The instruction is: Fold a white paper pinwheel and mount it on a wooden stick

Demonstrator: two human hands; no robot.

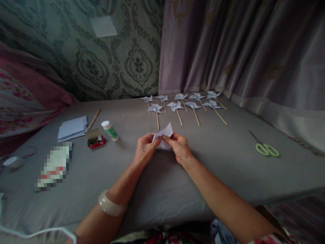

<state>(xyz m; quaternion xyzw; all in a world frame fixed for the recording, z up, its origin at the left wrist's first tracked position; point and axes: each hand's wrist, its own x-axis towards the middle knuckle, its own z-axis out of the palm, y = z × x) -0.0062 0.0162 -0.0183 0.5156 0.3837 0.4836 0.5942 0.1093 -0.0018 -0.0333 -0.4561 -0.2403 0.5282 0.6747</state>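
The grip of the left hand (146,146) and that of the right hand (179,146) are closed to a pinch, thumbs and fingers together on one folded white paper (167,131) between them, above the worktop (162,189). No stick shows on it. From twelve to two o'clock lie nine pinwheels (175,106) on sticks, seemingly finished. Toward nine o'clock, a paper stack (72,128) and loose sticks (94,119) look unused. Nearer sits a red box (96,142), flap raised, holding small dark pieces, beside a capped glue stick (110,130). Scissors (265,148) lie at three.
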